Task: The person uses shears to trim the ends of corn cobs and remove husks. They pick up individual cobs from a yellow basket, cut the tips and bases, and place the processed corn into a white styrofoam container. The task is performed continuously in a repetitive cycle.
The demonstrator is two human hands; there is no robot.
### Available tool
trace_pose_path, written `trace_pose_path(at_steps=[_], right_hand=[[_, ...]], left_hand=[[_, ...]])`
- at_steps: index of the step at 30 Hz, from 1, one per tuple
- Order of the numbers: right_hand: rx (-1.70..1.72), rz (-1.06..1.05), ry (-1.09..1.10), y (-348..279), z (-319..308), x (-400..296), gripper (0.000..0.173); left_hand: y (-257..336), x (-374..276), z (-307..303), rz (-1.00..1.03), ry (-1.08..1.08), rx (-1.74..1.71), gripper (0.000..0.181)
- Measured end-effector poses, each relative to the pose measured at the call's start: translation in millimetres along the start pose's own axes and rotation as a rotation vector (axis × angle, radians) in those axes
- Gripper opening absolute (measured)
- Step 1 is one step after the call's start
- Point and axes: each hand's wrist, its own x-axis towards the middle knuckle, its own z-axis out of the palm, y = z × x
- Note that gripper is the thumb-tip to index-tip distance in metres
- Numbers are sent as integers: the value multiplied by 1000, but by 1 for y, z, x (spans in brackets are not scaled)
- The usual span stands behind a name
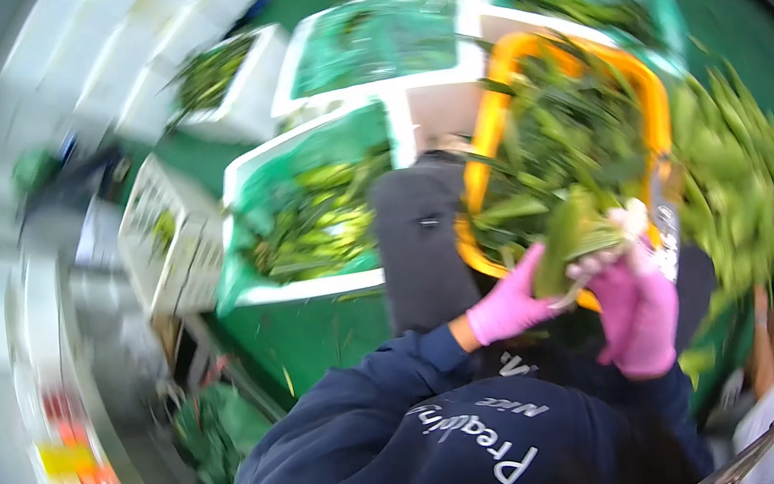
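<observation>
My left hand [514,299], in a pink glove, is closed around the lower side of what looks like an ear of corn in its green husk [564,248]. My right hand [638,316], gloved in pink too, grips the other side, where pale leaf ends show; blur hides the fingertips. Both hands are above the near rim of an orange plastic basket [652,101] between my knees. Loose green husks and leaves [564,115] fill that basket.
A heap of green ears [741,178] lies right of the basket. To the left are a green-lined white foam box [314,288] of ears and a white slotted crate [165,254]. More foam boxes [373,84] stand ahead. Another person's arm [762,342] shows lower right.
</observation>
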Motion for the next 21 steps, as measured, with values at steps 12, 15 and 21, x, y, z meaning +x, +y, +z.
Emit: trace_pose_path(at_steps=[12, 15, 21], right_hand=[[69, 591, -82, 46, -67, 23, 36], [559, 558, -928, 82, -129, 51, 36], [146, 507, -288, 79, -125, 22, 45]], left_hand=[[212, -190, -189, 593, 927, 277, 66], [245, -210, -236, 628, 1097, 467, 68], [240, -200, -242, 571, 1087, 644, 74]])
